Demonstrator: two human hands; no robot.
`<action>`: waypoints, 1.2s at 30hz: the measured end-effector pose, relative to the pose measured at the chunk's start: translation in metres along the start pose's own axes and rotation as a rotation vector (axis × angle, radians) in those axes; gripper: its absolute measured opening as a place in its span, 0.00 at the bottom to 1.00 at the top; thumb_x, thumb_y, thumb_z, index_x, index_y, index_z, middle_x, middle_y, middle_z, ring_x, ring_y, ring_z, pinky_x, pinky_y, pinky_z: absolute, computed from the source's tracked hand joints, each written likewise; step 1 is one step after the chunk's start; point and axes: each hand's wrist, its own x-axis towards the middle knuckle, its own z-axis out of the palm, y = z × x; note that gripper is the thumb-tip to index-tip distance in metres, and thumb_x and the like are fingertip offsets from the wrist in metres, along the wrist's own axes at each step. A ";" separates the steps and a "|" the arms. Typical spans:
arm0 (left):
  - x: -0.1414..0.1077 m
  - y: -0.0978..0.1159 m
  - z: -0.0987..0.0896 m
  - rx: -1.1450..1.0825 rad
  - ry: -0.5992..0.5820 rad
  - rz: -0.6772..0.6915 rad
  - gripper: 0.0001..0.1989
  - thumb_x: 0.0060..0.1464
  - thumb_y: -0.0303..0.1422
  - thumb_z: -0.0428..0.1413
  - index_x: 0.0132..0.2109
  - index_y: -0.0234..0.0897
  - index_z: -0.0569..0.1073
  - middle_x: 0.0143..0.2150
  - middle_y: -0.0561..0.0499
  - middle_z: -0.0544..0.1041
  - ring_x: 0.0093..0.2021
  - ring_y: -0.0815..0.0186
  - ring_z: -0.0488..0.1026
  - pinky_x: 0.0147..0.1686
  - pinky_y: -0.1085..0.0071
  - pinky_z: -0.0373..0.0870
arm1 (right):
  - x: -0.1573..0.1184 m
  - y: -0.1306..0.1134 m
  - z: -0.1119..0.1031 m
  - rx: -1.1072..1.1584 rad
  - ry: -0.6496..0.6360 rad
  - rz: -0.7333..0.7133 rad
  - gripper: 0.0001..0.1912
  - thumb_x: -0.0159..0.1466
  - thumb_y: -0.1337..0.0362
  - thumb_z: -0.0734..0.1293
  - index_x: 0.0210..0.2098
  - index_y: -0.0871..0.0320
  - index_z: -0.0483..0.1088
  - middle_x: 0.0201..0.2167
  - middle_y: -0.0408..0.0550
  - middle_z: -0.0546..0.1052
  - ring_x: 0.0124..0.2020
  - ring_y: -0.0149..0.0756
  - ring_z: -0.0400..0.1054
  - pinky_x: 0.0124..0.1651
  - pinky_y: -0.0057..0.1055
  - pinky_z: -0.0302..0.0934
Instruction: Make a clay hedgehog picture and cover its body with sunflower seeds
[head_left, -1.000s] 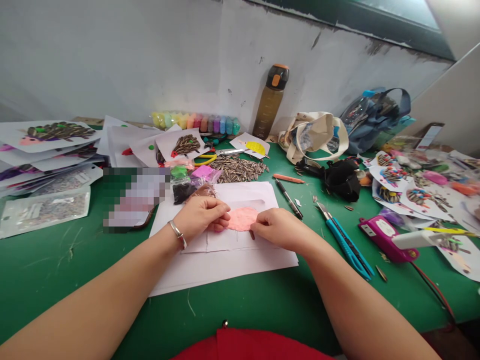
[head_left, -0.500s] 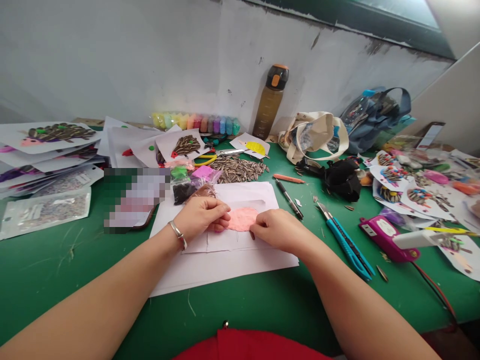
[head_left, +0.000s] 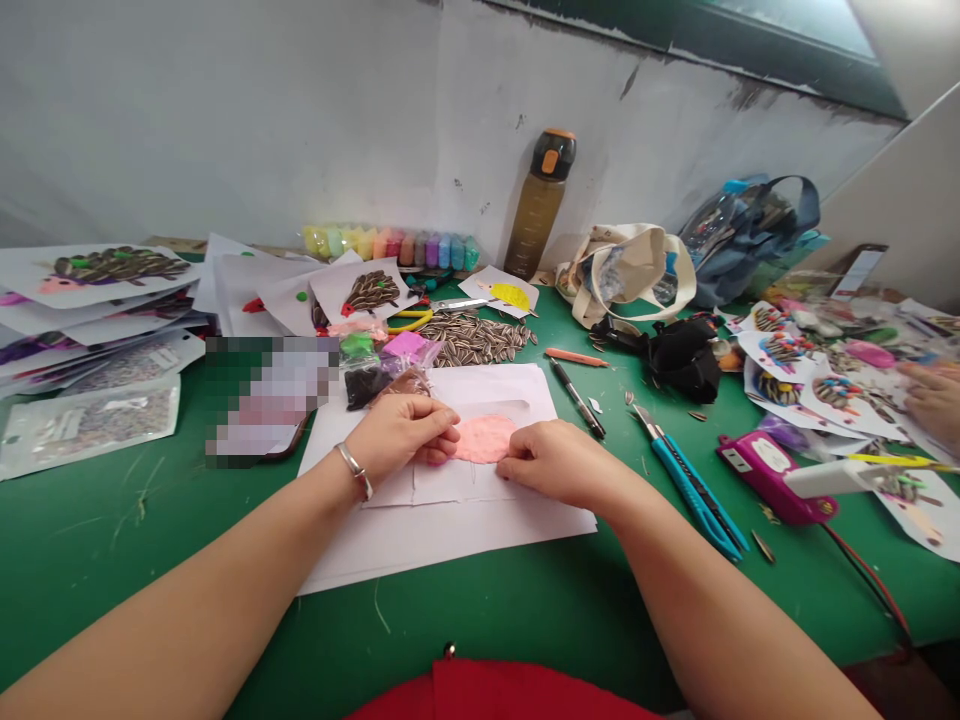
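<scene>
A flat pink clay patch (head_left: 484,439) lies on white paper sheets (head_left: 450,525) on the green table. My left hand (head_left: 401,432), with a silver bracelet at the wrist, has its fingers curled and pressing the patch's left edge. My right hand (head_left: 559,462) rests on the patch's right edge, fingers bent onto it. Small bags of coloured clay (head_left: 382,358) lie just behind my left hand.
A heap of sunflower seeds (head_left: 476,338), yellow-handled scissors (head_left: 420,316), a clay pot row (head_left: 390,243) and a brown bottle (head_left: 541,203) stand behind. Pens (head_left: 577,397), blue cutters (head_left: 686,480), a pink glue gun (head_left: 780,475) lie right. Finished pictures stack left (head_left: 97,290). Another person's hand (head_left: 934,400) at far right.
My right hand slid slightly down over the patch's right edge, hiding a seed there. Another person's hand has come into view at the far right.
</scene>
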 end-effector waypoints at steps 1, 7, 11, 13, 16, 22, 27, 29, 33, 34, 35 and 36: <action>0.000 0.000 0.000 0.001 0.001 -0.001 0.18 0.40 0.41 0.67 0.31 0.30 0.76 0.28 0.46 0.79 0.27 0.67 0.75 0.30 0.71 0.75 | 0.000 0.001 0.000 0.030 -0.020 -0.003 0.14 0.59 0.56 0.62 0.21 0.56 0.68 0.21 0.41 0.70 0.24 0.29 0.59 0.25 0.28 0.44; 0.001 0.000 0.000 -0.004 -0.001 -0.008 0.18 0.40 0.41 0.67 0.31 0.30 0.76 0.28 0.46 0.79 0.27 0.67 0.76 0.30 0.71 0.75 | 0.000 0.004 -0.001 0.027 -0.007 -0.003 0.14 0.58 0.56 0.63 0.20 0.56 0.65 0.19 0.40 0.69 0.23 0.29 0.58 0.24 0.28 0.44; 0.000 0.001 0.000 -0.006 0.004 -0.018 0.17 0.41 0.41 0.67 0.31 0.30 0.76 0.28 0.47 0.79 0.27 0.67 0.76 0.29 0.72 0.75 | -0.001 0.004 0.000 0.026 -0.014 -0.015 0.14 0.58 0.57 0.63 0.20 0.56 0.65 0.20 0.40 0.69 0.24 0.29 0.58 0.24 0.28 0.43; 0.000 0.001 0.000 -0.010 0.005 -0.021 0.17 0.42 0.40 0.67 0.31 0.29 0.76 0.28 0.47 0.78 0.26 0.68 0.76 0.29 0.72 0.74 | -0.001 0.005 0.000 0.068 -0.041 -0.012 0.14 0.60 0.55 0.62 0.22 0.56 0.68 0.21 0.41 0.70 0.24 0.29 0.59 0.24 0.28 0.44; -0.001 0.002 0.001 -0.014 0.002 -0.023 0.16 0.43 0.40 0.66 0.31 0.29 0.76 0.27 0.47 0.78 0.26 0.68 0.75 0.29 0.72 0.74 | -0.001 0.004 -0.001 0.045 -0.018 -0.008 0.15 0.60 0.55 0.62 0.21 0.56 0.67 0.20 0.41 0.70 0.23 0.29 0.58 0.24 0.28 0.44; -0.001 0.002 0.001 -0.014 -0.001 -0.034 0.17 0.44 0.41 0.66 0.33 0.29 0.75 0.28 0.47 0.78 0.26 0.68 0.76 0.30 0.72 0.75 | 0.000 0.003 -0.002 0.072 -0.035 -0.005 0.15 0.61 0.55 0.61 0.22 0.55 0.69 0.20 0.41 0.69 0.23 0.29 0.58 0.23 0.28 0.44; 0.000 0.000 0.000 -0.019 -0.003 -0.027 0.19 0.43 0.43 0.66 0.33 0.29 0.75 0.28 0.47 0.78 0.26 0.68 0.76 0.29 0.73 0.75 | 0.001 0.001 0.000 -0.011 0.024 0.024 0.16 0.59 0.55 0.62 0.20 0.56 0.67 0.20 0.42 0.70 0.23 0.29 0.58 0.23 0.29 0.43; 0.000 0.000 -0.001 -0.020 -0.005 -0.024 0.20 0.43 0.43 0.66 0.33 0.28 0.75 0.28 0.47 0.78 0.26 0.68 0.76 0.29 0.73 0.75 | 0.001 0.000 0.001 -0.025 0.035 0.015 0.16 0.59 0.56 0.62 0.19 0.57 0.66 0.20 0.42 0.70 0.23 0.29 0.57 0.24 0.28 0.42; 0.000 0.000 0.000 -0.016 -0.005 -0.030 0.20 0.43 0.43 0.66 0.33 0.28 0.75 0.28 0.47 0.79 0.26 0.68 0.76 0.29 0.73 0.75 | 0.001 0.002 0.000 0.066 -0.017 0.005 0.17 0.61 0.53 0.60 0.22 0.55 0.69 0.20 0.42 0.70 0.22 0.29 0.58 0.23 0.28 0.43; 0.000 0.000 0.000 -0.015 -0.005 -0.030 0.20 0.43 0.43 0.66 0.33 0.28 0.75 0.28 0.47 0.79 0.26 0.68 0.76 0.29 0.73 0.75 | 0.001 0.002 0.001 0.056 -0.009 0.012 0.16 0.61 0.54 0.61 0.21 0.55 0.69 0.20 0.42 0.71 0.22 0.29 0.58 0.23 0.28 0.43; 0.000 0.001 0.000 -0.014 -0.004 -0.031 0.19 0.43 0.42 0.66 0.33 0.28 0.75 0.28 0.47 0.79 0.26 0.68 0.76 0.29 0.74 0.75 | 0.001 0.002 0.001 0.032 0.009 0.018 0.16 0.60 0.54 0.62 0.20 0.55 0.68 0.20 0.42 0.71 0.23 0.30 0.59 0.23 0.28 0.43; 0.000 0.001 0.000 -0.014 -0.002 -0.030 0.19 0.43 0.42 0.66 0.33 0.28 0.75 0.28 0.47 0.79 0.26 0.68 0.76 0.29 0.74 0.75 | 0.001 0.001 0.001 0.007 0.026 0.020 0.15 0.59 0.55 0.63 0.20 0.56 0.67 0.20 0.42 0.71 0.23 0.30 0.58 0.23 0.28 0.43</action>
